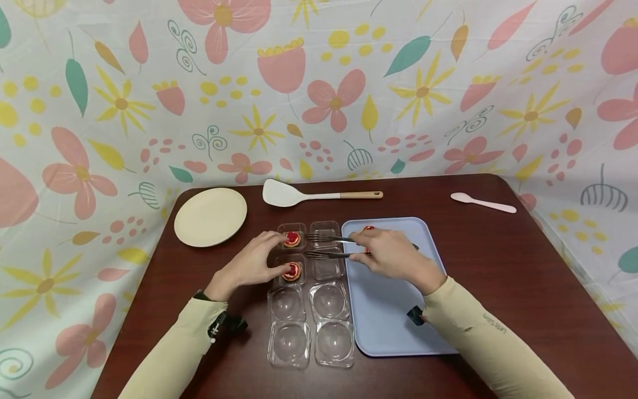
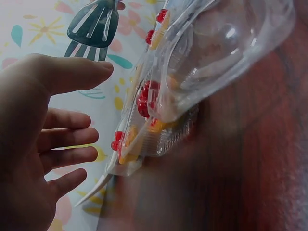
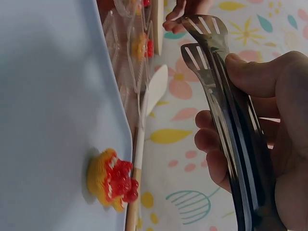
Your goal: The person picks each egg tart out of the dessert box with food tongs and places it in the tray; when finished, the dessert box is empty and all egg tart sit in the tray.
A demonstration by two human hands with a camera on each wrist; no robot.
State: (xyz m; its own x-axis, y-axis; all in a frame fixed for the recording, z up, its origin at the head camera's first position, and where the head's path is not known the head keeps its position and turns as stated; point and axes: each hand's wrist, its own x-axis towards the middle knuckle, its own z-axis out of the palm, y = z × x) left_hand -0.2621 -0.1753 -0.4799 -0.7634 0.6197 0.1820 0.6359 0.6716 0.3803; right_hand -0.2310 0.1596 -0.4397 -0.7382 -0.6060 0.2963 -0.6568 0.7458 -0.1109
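Observation:
My right hand (image 1: pixel 391 252) grips a pair of dark metal tongs (image 3: pixel 236 115) with slotted ends. The tong ends stand apart over the bare right-hand cups of the clear plastic containers (image 1: pixel 328 270). In the right wrist view nothing is between them. A fruit tart (image 3: pixel 113 180) with red berries sits on the blue tray (image 1: pixel 389 316); in the head view my right hand mostly hides what lies beneath it. Beside the left-hand cups is my left hand (image 1: pixel 251 260), fingers apart and holding nothing. Those cups contain a far tart (image 1: pixel 292 239) and a nearer tart (image 1: pixel 291 271).
Domed clear lids (image 1: pixel 289 341) lie toward me from the cups. A cream plate (image 1: pixel 211 217) is at the back left, a white spatula (image 1: pixel 281 193) with a wooden handle along the back, and a pink spoon (image 1: pixel 483 203) at the back right. Patterned cloth hangs behind the table.

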